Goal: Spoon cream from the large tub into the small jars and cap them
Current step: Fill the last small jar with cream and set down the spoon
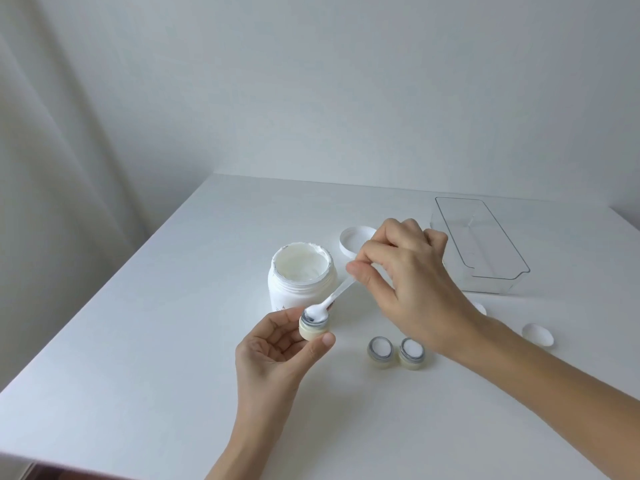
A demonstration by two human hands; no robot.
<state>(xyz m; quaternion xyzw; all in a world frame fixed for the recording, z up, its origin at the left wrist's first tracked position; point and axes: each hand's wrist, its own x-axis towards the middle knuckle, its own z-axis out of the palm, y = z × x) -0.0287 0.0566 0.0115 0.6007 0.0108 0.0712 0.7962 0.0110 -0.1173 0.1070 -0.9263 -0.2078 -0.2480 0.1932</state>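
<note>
The large white tub (300,277) stands open on the table, with cream inside. My left hand (277,355) holds a small pale-yellow jar (313,327) just in front of it, tilted a little. My right hand (405,282) pinches the handle of a small white spoon (332,299) whose bowl, loaded with cream, rests in the jar's mouth. Two more small jars (380,351) (412,353), uncapped and holding white cream, stand side by side on the table under my right wrist.
The tub's white lid (353,239) lies upside down behind my right hand. A clear plastic tray (485,244) sits at the back right. A small white cap (536,336) lies at the right; another (480,308) peeks out beside my wrist.
</note>
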